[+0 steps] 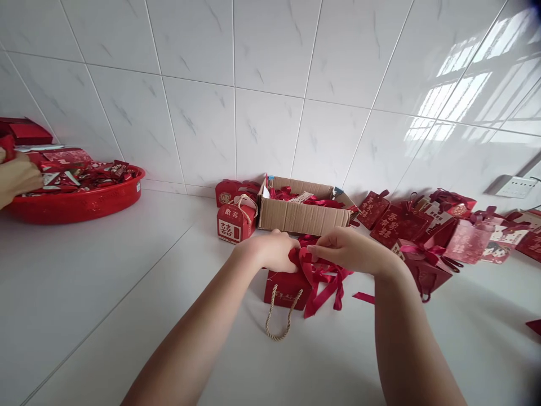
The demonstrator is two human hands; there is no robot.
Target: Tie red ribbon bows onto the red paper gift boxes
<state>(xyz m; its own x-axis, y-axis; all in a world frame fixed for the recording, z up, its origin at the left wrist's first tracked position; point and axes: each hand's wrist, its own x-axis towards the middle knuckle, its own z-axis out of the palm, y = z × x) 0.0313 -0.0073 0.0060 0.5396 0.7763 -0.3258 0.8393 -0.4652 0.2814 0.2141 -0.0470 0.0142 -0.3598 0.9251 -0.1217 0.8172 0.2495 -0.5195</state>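
A red gift box [284, 288] with a looped rope handle [276, 337] stands on the white surface in front of me. At its top my left hand [276, 251] is closed on red ribbon. My right hand [344, 248] pinches a loop of the same red ribbon [307, 266] from the other side, thumb and fingers together. Loose ribbon ends [327, 293] trail down to the right of the box. The fingertips of my left hand are partly hidden behind the ribbon.
Behind my hands is a cardboard box [298, 217] of red ribbons, with a small red box [234, 221] beside it. Several decorated red boxes [399, 225] lie right. Another person's hand [21, 177] is by a red basin [84, 206] of packets at left.
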